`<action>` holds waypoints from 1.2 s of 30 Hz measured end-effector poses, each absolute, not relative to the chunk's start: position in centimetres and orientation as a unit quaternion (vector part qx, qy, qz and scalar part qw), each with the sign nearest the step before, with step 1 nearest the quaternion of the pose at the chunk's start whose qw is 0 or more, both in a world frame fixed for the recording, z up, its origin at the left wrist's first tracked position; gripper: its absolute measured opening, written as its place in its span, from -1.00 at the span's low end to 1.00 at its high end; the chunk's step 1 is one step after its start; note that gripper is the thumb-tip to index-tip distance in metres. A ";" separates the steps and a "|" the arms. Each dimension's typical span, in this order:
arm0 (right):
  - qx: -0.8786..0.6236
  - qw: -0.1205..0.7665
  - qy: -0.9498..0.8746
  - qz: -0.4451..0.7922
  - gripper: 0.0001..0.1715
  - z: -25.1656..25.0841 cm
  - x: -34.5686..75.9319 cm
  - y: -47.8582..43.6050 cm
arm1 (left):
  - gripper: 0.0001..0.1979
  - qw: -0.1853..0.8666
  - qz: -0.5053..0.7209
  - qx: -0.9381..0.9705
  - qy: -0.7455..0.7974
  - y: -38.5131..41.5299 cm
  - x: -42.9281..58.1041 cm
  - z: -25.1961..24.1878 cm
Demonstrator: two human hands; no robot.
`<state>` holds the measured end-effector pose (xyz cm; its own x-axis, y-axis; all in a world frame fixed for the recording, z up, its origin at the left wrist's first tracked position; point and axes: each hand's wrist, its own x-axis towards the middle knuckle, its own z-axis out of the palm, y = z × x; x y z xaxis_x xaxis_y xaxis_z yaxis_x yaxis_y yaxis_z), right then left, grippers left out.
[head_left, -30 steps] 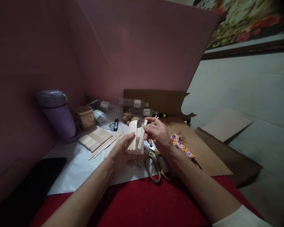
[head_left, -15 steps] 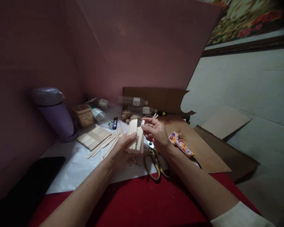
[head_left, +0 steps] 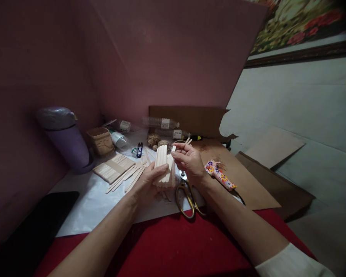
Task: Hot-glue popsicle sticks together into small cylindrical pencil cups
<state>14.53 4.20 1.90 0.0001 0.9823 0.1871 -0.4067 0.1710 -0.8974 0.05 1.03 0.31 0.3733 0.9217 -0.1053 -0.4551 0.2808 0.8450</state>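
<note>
My left hand [head_left: 148,179] is closed around a piece built of craft sticks [head_left: 162,156], its thumb lying across the front. The sticks stand side by side, nearly upright, with rounded ends; a shorter stretch shows at their right. Between thumb and fingertips, my right hand [head_left: 190,162] pinches a short, pale piece of craft stick [head_left: 173,148] close to that piece's upper right edge. Below the right hand lie gold-handled scissors [head_left: 187,200], partly covered by the wrist. A flower-patterned glue gun [head_left: 222,175] rests to the right on cardboard.
A banded bundle of craft sticks [head_left: 114,168] and loose sticks [head_left: 127,180] lie at left. Behind them are a small brown pot [head_left: 100,141], plastic bottles [head_left: 165,123], twine balls [head_left: 153,139] and blue snips [head_left: 140,150]. A purple tumbler [head_left: 67,142] stands against the wall.
The whole view has shifted very slightly. Both hands keep the same grips, and the short stick piece stays almost where it was.
</note>
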 end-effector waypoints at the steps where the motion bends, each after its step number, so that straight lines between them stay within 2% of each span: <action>1: -0.329 0.626 -0.440 0.554 -0.49 1.9 14.5 4.2 | -0.47 0.738 0.467 0.378 0.309 1.0 0.0 0.2; 21: -0.356 0.610 -0.451 0.545 -0.47 1.9 14.5 4.3 | -0.48 0.737 0.467 0.395 0.289 1.0 0.3 0.1; 36: -0.363 0.604 -0.451 0.549 -0.50 1.5 14.5 4.5 | -0.33 0.730 0.486 0.396 0.272 1.1 0.6 -0.1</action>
<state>14.47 4.55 1.50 -0.0083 0.9892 0.1461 -0.3356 0.1349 -0.9323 0.64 1.13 -0.10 0.3794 0.9252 -0.0120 -0.4939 0.2135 0.8429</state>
